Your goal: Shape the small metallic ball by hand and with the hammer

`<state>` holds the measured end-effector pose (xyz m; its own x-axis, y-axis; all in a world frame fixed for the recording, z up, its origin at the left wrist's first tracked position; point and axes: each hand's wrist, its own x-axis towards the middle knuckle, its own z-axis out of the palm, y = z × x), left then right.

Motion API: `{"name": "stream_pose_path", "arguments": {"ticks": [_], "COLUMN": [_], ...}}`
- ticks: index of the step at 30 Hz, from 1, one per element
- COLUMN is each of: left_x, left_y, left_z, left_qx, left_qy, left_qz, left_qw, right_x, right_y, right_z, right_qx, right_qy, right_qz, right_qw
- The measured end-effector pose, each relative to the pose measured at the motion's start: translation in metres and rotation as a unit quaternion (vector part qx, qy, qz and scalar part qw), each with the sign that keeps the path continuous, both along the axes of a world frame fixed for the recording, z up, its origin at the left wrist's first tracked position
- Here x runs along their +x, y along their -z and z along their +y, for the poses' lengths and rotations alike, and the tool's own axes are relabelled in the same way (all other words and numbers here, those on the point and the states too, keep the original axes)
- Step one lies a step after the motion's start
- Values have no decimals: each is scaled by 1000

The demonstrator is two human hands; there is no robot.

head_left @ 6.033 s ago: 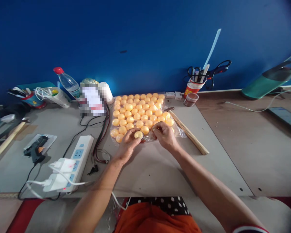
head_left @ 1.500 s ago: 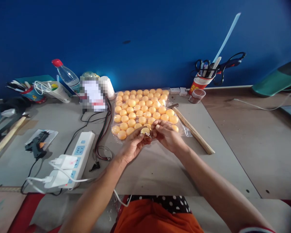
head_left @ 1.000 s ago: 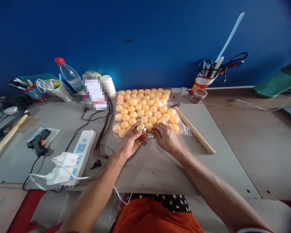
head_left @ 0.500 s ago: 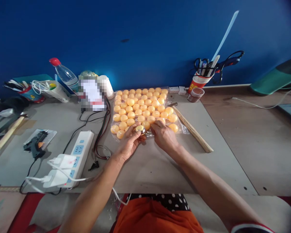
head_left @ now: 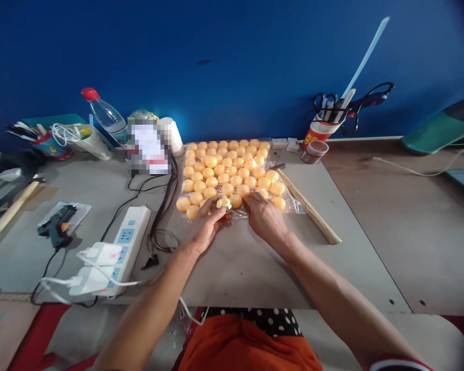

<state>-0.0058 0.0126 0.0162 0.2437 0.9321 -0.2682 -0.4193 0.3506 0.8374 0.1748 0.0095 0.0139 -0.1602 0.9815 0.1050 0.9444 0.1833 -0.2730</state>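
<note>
Orange-yellow balls (head_left: 223, 178) in several rows lie in a clear plastic bag (head_left: 296, 206) on the grey table. At the bag's near edge, my left hand (head_left: 208, 224) is closed around a small round object (head_left: 224, 204), shiny metallic with a pale yellow top. To its right, my right hand (head_left: 266, 214) has its fingers curled and pinched at the near edge of the bag, beside the front balls. Its fingertips are partly hidden behind the hand.
A wooden stick (head_left: 309, 208) lies right of the bag. Leftward are a white power strip (head_left: 133, 232) with plugged-in chargers, black cables and a glue gun (head_left: 58, 226). A red cup (head_left: 320, 129) with scissors and a bottle (head_left: 107, 119) stand along the blue wall.
The view has shifted slightly, so things sit a little further right in the picture. Both hands keep nearly the same pose at the bag's near edge.
</note>
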Motion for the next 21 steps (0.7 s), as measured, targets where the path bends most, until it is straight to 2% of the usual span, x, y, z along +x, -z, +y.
{"name": "stream_pose_path", "arguments": {"ticks": [5, 8, 21], "left_x": [0, 1, 0], "left_y": [-1, -1, -3], "left_z": [-1, -1, 0], "left_qx": [3, 6, -5], "left_qy": [1, 3, 5], "left_qz": [9, 8, 1], "left_qw": [1000, 1000, 1000], "right_x": [-4, -6, -4], "right_y": [-4, -5, -3], "right_z": [0, 3, 6], "right_qx": [-19, -40, -53], "right_qy": [15, -1, -4], "right_qz": [-21, -24, 19], "right_qw": [999, 999, 998]}}
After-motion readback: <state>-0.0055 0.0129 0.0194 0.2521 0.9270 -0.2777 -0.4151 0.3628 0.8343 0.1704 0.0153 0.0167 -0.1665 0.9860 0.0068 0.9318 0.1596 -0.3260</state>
